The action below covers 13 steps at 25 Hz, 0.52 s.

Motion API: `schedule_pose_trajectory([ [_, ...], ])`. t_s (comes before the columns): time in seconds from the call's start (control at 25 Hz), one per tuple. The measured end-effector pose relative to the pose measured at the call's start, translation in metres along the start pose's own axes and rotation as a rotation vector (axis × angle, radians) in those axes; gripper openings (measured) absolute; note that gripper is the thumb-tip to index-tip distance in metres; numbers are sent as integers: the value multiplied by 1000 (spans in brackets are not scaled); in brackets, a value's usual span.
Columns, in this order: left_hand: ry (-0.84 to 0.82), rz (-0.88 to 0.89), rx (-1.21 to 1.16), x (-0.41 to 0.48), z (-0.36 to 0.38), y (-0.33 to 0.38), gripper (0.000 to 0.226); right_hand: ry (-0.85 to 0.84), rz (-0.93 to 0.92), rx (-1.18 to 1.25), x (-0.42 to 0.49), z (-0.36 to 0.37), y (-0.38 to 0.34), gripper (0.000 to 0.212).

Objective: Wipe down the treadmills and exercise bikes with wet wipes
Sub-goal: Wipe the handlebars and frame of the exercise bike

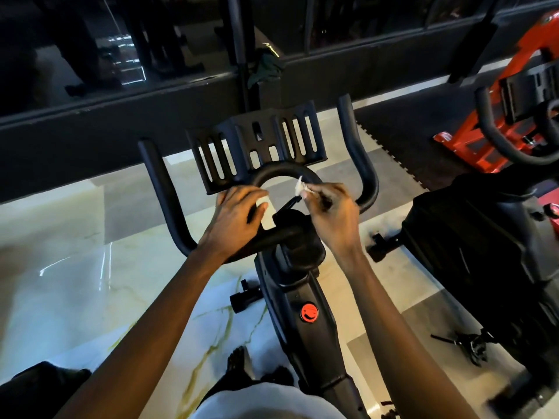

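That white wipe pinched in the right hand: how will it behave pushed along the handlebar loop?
The wipe looks crumpled and limp above the fingers of the right hand, so it is probably floppy and very light. Pushed along the rounded handlebar loop, it may bunch up rather than slide flat. It seems thin, so it could tear if snagged.

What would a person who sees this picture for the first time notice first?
First come the two hands at the middle of the black handlebar: the right hand pinches a small white wipe at its curved loop, and the left hand holds the loop beside it. Next come the round red knob on the bike frame below and the red machine at the upper right.
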State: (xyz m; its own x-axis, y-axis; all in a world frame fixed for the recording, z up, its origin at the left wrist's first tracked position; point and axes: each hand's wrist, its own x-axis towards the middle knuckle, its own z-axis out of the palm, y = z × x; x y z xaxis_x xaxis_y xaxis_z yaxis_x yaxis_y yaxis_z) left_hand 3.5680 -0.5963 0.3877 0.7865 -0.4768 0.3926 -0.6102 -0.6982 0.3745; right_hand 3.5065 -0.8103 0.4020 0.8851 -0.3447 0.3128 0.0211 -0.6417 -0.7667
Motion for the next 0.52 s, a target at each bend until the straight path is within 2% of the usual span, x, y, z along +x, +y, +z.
schedule_pose_trajectory([
  [0.16, 59, -172, 96, 33, -35, -48, 35, -41, -132, 32, 42, 48, -38, 22],
  [0.24, 44, -207, 142, 45, -49, -71, 37, -42, -137, 15, 61, 63, -49, 21],
  [0.4, 2, -135, 171, 56, -55, -91, 39, -33, -155, -129, 71, 85, -55, 22],
  [0.52, -53, -90, 83, 50, -42, -78, 42, -19, -207, -169, 65, 86, -52, 23],
])
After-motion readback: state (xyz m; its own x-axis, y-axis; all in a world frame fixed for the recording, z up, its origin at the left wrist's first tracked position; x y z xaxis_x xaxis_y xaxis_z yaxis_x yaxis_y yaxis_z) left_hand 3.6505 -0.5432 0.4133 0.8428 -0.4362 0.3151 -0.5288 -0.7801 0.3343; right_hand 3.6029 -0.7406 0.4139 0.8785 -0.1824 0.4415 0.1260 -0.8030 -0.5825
